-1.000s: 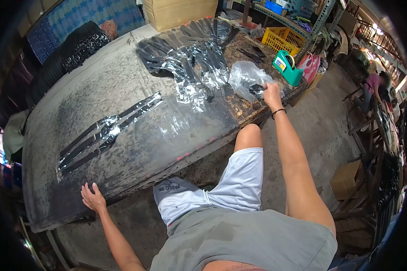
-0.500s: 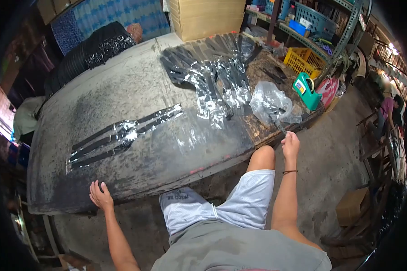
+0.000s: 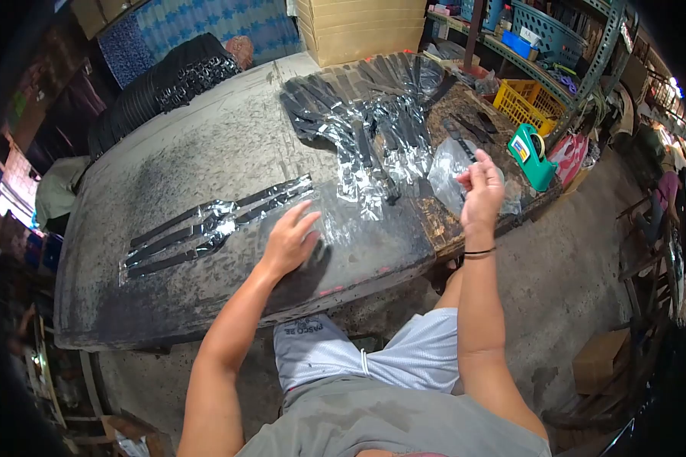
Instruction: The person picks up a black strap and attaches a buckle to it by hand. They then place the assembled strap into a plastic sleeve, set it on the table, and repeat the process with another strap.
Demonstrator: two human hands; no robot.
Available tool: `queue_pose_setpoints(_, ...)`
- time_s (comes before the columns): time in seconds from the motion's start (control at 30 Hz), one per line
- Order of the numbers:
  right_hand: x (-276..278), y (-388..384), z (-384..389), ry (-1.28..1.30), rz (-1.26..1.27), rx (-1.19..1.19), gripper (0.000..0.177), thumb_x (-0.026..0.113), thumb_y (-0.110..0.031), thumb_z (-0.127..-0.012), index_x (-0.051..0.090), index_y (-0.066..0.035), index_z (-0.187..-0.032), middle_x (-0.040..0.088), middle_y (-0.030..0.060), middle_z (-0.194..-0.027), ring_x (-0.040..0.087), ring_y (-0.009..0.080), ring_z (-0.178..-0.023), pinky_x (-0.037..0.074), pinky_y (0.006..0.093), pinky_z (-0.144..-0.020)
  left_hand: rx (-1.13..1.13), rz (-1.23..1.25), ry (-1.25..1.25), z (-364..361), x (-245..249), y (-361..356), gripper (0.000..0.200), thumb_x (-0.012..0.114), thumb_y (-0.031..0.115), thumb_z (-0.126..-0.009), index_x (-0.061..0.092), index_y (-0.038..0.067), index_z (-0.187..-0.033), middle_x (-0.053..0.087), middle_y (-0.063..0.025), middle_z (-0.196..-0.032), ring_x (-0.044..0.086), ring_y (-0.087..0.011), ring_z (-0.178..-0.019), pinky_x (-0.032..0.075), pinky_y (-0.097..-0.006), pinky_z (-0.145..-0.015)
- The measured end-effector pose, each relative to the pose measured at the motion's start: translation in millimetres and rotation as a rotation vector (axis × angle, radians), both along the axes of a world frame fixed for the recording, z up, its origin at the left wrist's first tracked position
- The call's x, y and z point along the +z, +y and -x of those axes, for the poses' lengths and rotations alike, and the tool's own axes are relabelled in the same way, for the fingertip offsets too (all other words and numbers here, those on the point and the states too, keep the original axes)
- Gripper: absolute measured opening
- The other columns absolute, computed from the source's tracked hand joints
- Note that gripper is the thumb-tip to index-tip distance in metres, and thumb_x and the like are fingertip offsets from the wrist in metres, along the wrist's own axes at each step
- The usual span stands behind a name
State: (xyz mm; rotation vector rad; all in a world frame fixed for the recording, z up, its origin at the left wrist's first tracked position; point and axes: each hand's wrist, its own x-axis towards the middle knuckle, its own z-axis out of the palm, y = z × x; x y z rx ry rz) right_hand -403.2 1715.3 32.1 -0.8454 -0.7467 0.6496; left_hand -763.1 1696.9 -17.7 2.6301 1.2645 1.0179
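Observation:
My right hand (image 3: 482,194) is closed on a thin dark strip (image 3: 460,139), raised over a crumpled clear plastic bag (image 3: 448,171). Over the middle of the worn table (image 3: 198,145), my left hand (image 3: 290,238) hovers with its fingers apart and nothing in them. Left of it lie several black straps in clear wrapping (image 3: 225,221), side by side on the tabletop. A large pile of similar wrapped black straps (image 3: 366,129) spreads at the back centre. The green tape dispenser (image 3: 532,158) stands right of the bag.
A cardboard box (image 3: 358,30) is at the table's back, with a black bundle (image 3: 160,91) at the back left. On the right are a yellow basket (image 3: 527,105) and a metal shelf (image 3: 591,68). Part of a person (image 3: 669,189) shows at the far right.
My left hand has moved right and up from the table's front edge to over the middle. My right hand has risen from the table edge with the dark strip, in front of the bag.

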Motion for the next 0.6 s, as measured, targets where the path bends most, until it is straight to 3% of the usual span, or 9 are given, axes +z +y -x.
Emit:
queue_pose_setpoints(0.17,-48.3,17.1,12.8,0.103,0.185,0.054,0.023,0.055,-0.006,-0.092,0.056,0.004,-0.112,0.058,0.0023,-0.078,0.057,0.0088,-0.064,0.051,0.0237,-0.062,-0.071,-0.179,0.391,-66.6,-6.0,99.8,0.046,0.059,0.005,-0.078,0.053,0.011,-0.123,0.044,-0.0125,-0.136,0.043,-0.0310,-0.124,0.041,-0.0400,-0.095)
queue_pose_setpoints(0.27,-32.3,18.4,20.1,0.009,0.087,0.012,0.013,0.053,-0.010,-0.094,0.052,0.001,-0.101,0.058,0.0038,-0.080,0.055,0.0075,-0.061,0.050,0.0225,-0.058,-0.009,-0.202,0.540,-96.8,-8.3,142.4,0.053,0.057,0.005,-0.079,0.048,0.015,-0.130,0.040,-0.0100,-0.141,0.040,-0.0300,-0.127,0.040,-0.0408,-0.095)
queue_pose_setpoints(0.43,-26.0,26.4,24.5,0.038,0.086,0.084,0.011,0.051,-0.010,-0.094,0.049,-0.001,-0.101,0.058,0.0047,-0.078,0.053,0.0063,-0.058,0.046,0.0201,-0.054,-0.025,-0.107,0.839,-127.0,-1.1,183.7,0.061,0.060,0.012,-0.080,0.043,0.026,-0.137,0.036,-0.0026,-0.145,0.034,-0.0283,-0.132,0.039,-0.0439,-0.097)
queue_pose_setpoints(0.5,-30.9,26.5,22.9,-0.054,0.102,0.089,0.011,0.051,-0.010,-0.094,0.049,-0.001,-0.100,0.057,0.0043,-0.077,0.052,0.0061,-0.057,0.045,0.0197,-0.053,-0.068,-0.019,0.835,-128.2,3.2,194.3,0.058,0.060,0.015,-0.080,0.045,0.025,-0.135,0.040,-0.0002,-0.143,0.033,-0.0297,-0.134,0.038,-0.0459,-0.099)
queue_pose_setpoints(0.6,-34.9,23.5,20.3,-0.033,0.105,0.075,0.009,0.050,-0.010,-0.095,0.048,-0.002,-0.099,0.056,0.0036,-0.076,0.050,0.0058,-0.056,0.045,0.0194,-0.053,-0.175,0.121,0.587,-119.1,-1.1,218.4,0.041,0.054,0.011,-0.080,0.059,0.015,-0.120,0.054,-0.0046,-0.130,0.043,-0.0363,-0.126,0.037,-0.0413,-0.105)
